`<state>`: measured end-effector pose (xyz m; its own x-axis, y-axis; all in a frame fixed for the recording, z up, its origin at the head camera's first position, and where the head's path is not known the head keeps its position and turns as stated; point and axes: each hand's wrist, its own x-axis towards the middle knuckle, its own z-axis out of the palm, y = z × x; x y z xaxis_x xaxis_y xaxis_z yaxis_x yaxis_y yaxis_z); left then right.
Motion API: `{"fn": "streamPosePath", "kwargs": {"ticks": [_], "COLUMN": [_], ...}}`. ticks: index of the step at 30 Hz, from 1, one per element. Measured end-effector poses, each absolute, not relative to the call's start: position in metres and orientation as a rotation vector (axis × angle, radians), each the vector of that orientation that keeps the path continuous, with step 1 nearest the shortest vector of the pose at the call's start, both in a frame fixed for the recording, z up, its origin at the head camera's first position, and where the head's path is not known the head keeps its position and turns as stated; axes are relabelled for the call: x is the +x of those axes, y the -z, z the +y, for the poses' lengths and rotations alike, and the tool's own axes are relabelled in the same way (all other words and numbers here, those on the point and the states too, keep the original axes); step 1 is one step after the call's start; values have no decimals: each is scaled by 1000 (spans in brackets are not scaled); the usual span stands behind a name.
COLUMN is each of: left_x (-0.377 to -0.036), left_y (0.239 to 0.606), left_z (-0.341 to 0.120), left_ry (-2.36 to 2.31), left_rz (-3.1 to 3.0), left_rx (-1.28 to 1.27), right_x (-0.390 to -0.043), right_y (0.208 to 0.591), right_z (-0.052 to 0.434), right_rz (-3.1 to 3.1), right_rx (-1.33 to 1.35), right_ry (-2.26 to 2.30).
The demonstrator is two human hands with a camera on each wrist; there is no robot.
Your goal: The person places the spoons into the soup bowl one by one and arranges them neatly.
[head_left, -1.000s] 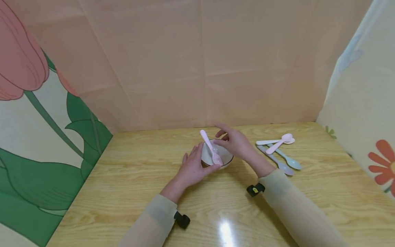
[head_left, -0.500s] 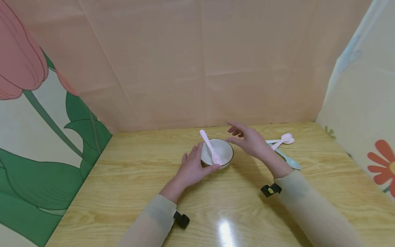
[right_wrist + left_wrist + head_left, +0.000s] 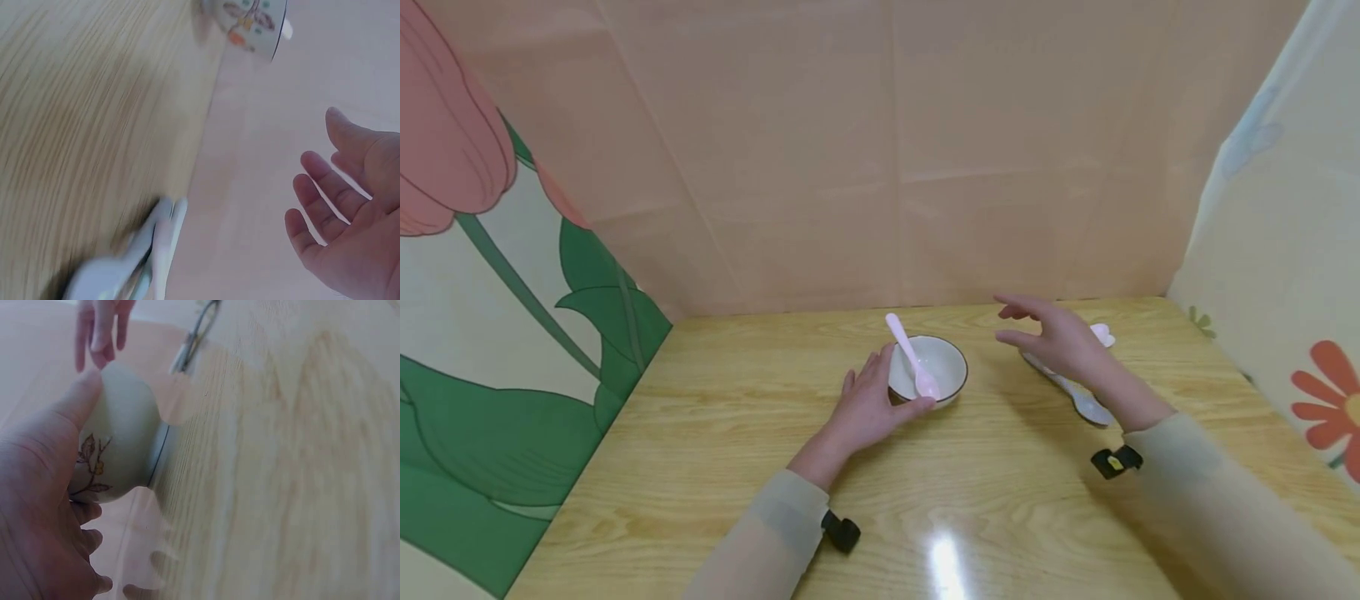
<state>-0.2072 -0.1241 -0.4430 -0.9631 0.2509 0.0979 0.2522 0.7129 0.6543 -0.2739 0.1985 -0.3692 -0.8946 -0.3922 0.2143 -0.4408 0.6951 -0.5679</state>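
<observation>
The white bowl point(image 3: 946, 363) sits on the wooden table point(image 3: 730, 417). The left hand point(image 3: 871, 408) holds the bowl's left side, thumb and fingers curled around it. A pink spoon point(image 3: 913, 360) leans inside the bowl, its handle poking over the far edge. Right of the bowl, the right hand point(image 3: 1054, 335) hangs in the air, fingers apart, partly hiding a gray spoon point(image 3: 1092, 408).

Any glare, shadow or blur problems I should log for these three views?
Head: a glare patch whitens the table near the bottom edge, and a soft shadow runs beside the right sleeve; left wrist: hazy, the right hand soft; right wrist: spoons and bowl blurred.
</observation>
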Motion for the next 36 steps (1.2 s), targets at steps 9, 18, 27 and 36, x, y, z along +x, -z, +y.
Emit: {"fn": "streamPosePath", "kwargs": {"ticks": [9, 18, 27, 36], "left_x": [-207, -207, -208, -208], "left_y": [443, 443, 445, 445], "left_z": [-124, -125, -125, -124], "left_ry": [1122, 1118, 1109, 1130], "left_rz": [-2902, -2912, -2916, -2904], "left_rx": [-429, -426, -424, -426], "right_x": [-277, -281, -282, -289], "right_y": [373, 380, 384, 395], "right_z": [230, 257, 278, 299], "right_rz": [-2845, -2844, -2854, -2879], "right_rx": [693, 676, 656, 630], "right_ry": [-913, -894, -872, -805]}}
